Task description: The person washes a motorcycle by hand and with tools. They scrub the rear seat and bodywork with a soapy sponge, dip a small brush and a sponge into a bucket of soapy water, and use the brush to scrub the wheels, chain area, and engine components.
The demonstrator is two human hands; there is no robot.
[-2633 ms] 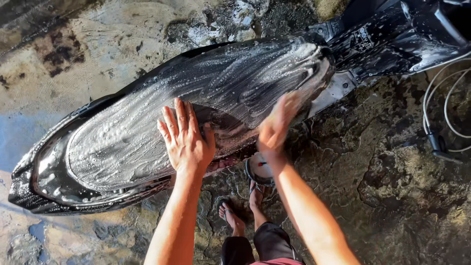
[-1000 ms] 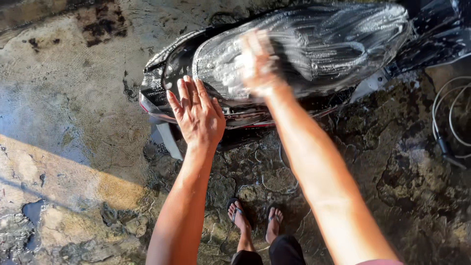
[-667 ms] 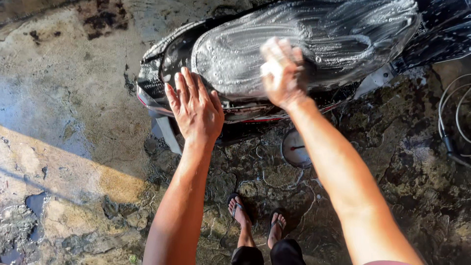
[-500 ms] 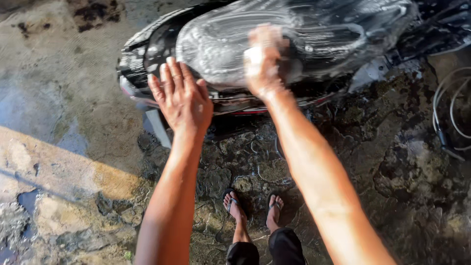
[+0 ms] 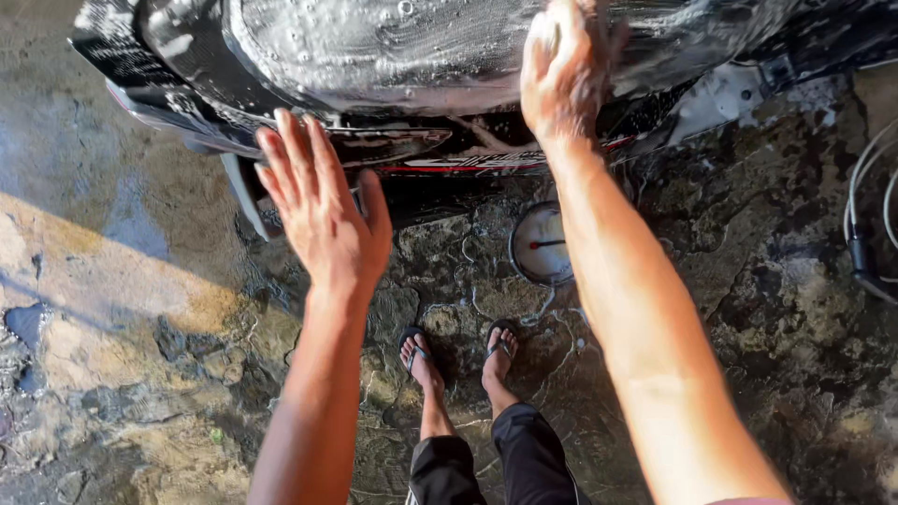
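A black motorcycle seat (image 5: 393, 47), covered in soap foam, fills the top of the head view. My right hand (image 5: 561, 79) lies palm-down on the seat's near edge, wet with foam; nothing shows in its grip. My left hand (image 5: 323, 210) is spread open with fingers apart, hovering in front of the black and red side panel (image 5: 440, 159) just below the seat, close to it but not clearly touching. The bike's black tail (image 5: 140, 65) points left.
A round white dial-like disc (image 5: 543, 245) lies on the wet, cracked stone ground (image 5: 748, 309) under the bike. Grey hoses (image 5: 865, 234) loop at the right edge. My feet in black sandals (image 5: 421, 360) stand below. A sunlit patch (image 5: 84, 281) lies left.
The view has closed in and the bike has shifted up in the frame. My right hand slid right along the foamy seat, while my left hand stayed open beside the side panel.
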